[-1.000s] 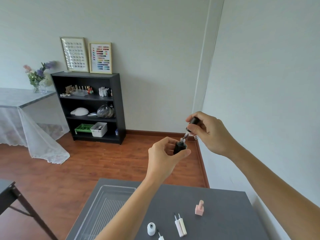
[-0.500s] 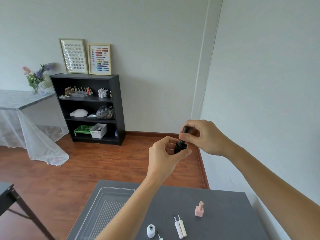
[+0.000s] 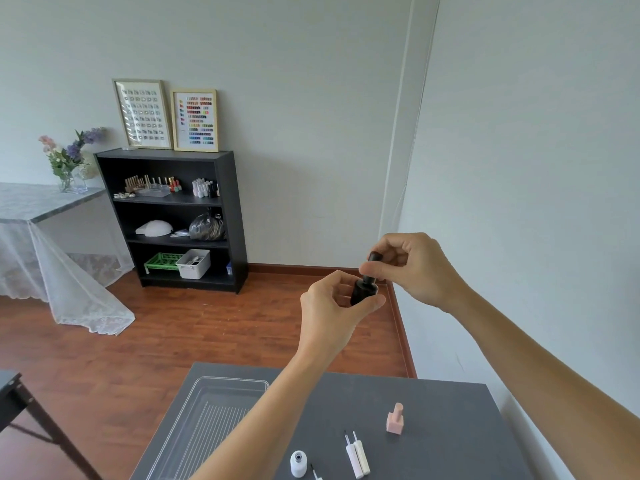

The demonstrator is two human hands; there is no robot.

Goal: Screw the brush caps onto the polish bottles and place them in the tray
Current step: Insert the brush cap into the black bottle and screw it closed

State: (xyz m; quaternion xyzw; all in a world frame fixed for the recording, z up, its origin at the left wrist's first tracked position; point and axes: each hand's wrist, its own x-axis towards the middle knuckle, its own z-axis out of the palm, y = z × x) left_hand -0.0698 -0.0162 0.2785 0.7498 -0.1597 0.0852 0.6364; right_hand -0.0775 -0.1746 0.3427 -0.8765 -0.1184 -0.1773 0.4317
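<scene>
The left hand [image 3: 332,306] grips a black bottle [image 3: 363,292] around its body, held up in the air well above the table [image 3: 450,403], and the right hand [image 3: 412,268], just above and to the right of it, pinches the black cap [image 3: 374,258] between thumb and fingers. The cap sits on the bottle's neck, so the work looks to be at the screwing stage for this first bottle; whether the thread is fully tight cannot be told. Below the left forearm the clear tray [image 3: 207,410] holds no bottle in its visible part, so nothing has been placed yet as far as can be seen. Far below the right hand a pink bottle [image 3: 395,419] stands with its cap on, an open white bottle [image 3: 298,463] stands nearer the lower edge, and two pale brush caps [image 3: 357,455] lie side by side between them, with a further thin brush [image 3: 314,472] just beside the white bottle. By my reading, most of the task is left. Against one second ago, the cap is no longer lifted clear with the brush showing above the neck; half a second ago it was already down on the bottle, and the right hand's fingers have since shifted around it, which suggests turning.
</scene>
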